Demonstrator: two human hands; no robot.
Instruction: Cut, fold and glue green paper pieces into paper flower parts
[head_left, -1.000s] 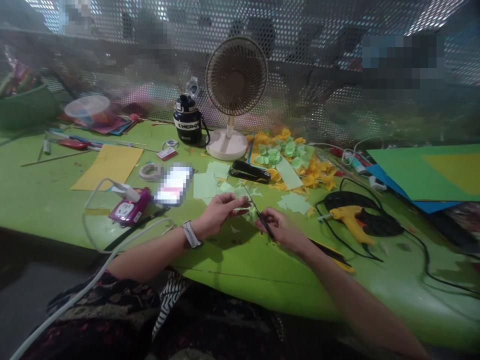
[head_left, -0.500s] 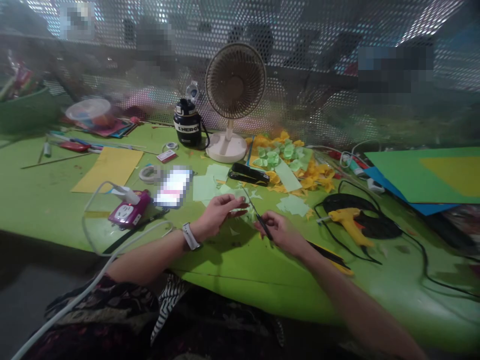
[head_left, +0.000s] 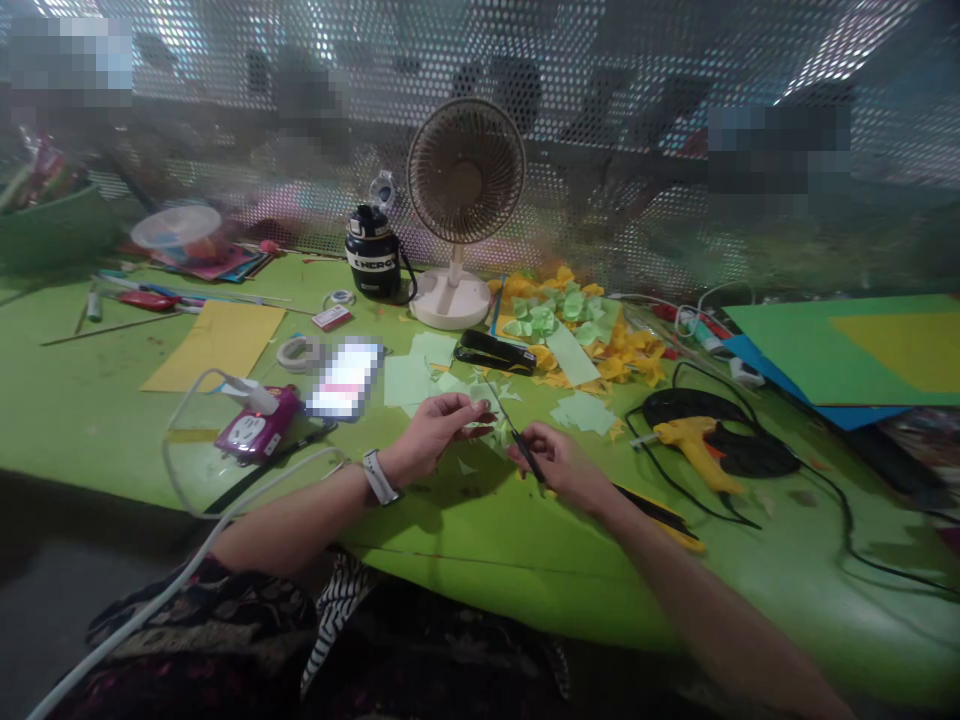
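My left hand (head_left: 442, 428), with a pale watch on its wrist, is closed in a pinch on a small piece of light green paper (head_left: 499, 436), partly hidden by the fingers. My right hand (head_left: 555, 458) grips black-handled scissors (head_left: 529, 456). Their thin blades point up and to the left, close by my left fingertips. Light green paper scraps (head_left: 586, 412) lie on the table beyond my hands. A black stapler (head_left: 495, 352) rests just past the blades.
A fan (head_left: 466, 180) and a black bottle (head_left: 373, 260) stand at the back. To the left are a phone (head_left: 346, 380) and a purple power socket (head_left: 259, 425). Yellow and green paper petals (head_left: 630, 350) are piled behind; a yellow glue gun (head_left: 697, 445) with its cord lies right.
The camera view has shifted slightly, so the fan and bottle appear a little lower. My hands keep nearly the same pose, with the scissors still beside my left fingertips.
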